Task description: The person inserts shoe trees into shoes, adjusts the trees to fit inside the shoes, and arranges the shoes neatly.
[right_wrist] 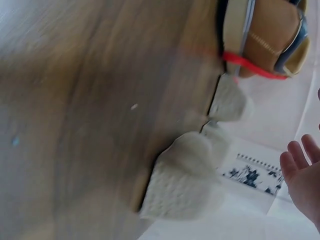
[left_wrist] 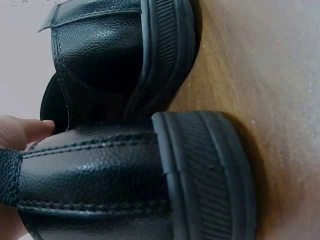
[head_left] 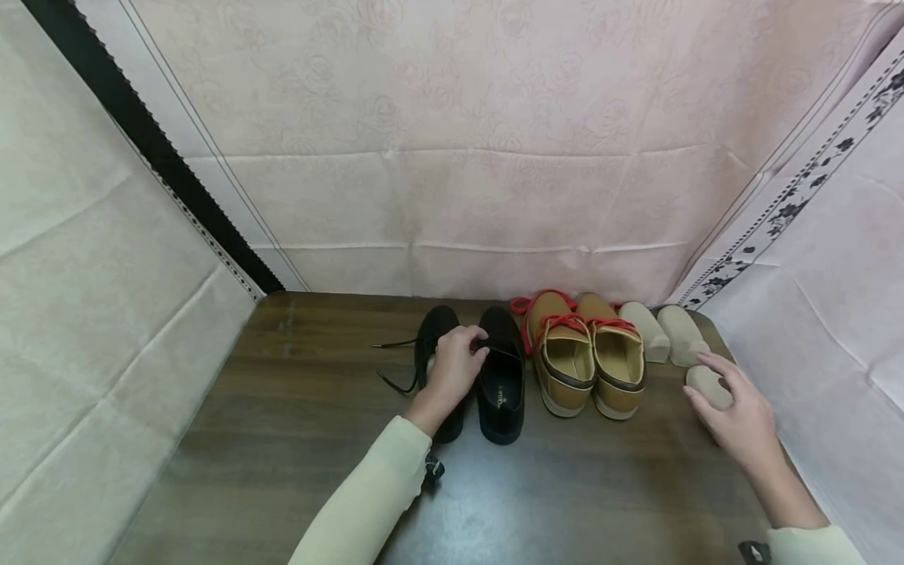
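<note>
Black shoe (head_left: 501, 412), just right of left grip (head_left: 456, 361)

- Surface (head_left: 297, 439): brown, wood-grained, with rounded far corners and a pale sheen on its near part.
- Left black shoe (head_left: 439, 323): near the middle of the far half, toe far, heel near, laces (head_left: 397, 344) stretched out left.
- Right black shoe (head_left: 501, 420): just beside it, pointing the same way.
- Tan shoes (head_left: 558, 402): a pair to their right, toes far, red laces (head_left: 563, 320).
- Beige pieces: two (head_left: 643, 329) (head_left: 681, 334) at far right, a third (head_left: 708, 384) nearer.
</note>
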A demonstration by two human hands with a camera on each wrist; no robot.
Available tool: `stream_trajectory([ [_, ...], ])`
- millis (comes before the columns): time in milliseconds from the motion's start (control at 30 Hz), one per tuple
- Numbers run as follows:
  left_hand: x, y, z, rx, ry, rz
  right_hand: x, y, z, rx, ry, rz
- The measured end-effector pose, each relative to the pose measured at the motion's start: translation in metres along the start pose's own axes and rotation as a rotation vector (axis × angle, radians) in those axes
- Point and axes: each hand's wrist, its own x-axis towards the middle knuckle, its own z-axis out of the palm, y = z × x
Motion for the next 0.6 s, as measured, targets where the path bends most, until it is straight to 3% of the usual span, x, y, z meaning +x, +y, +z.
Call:
stream_trajectory([
  [167,0.000,-0.001,0.000,-0.013,0.005,-0.009,-0.007,0.016,-0.004,-0.063,0.004,0.053],
  [400,0.002,-0.001,0.000,-0.029,0.010,-0.020,-0.016,0.034,-0.010,-0.123,-0.003,0.224],
  [600,0.002,-0.001,0.000,-0.038,-0.001,-0.041,-0.025,0.054,-0.013,-0.148,-0.054,0.318],
])
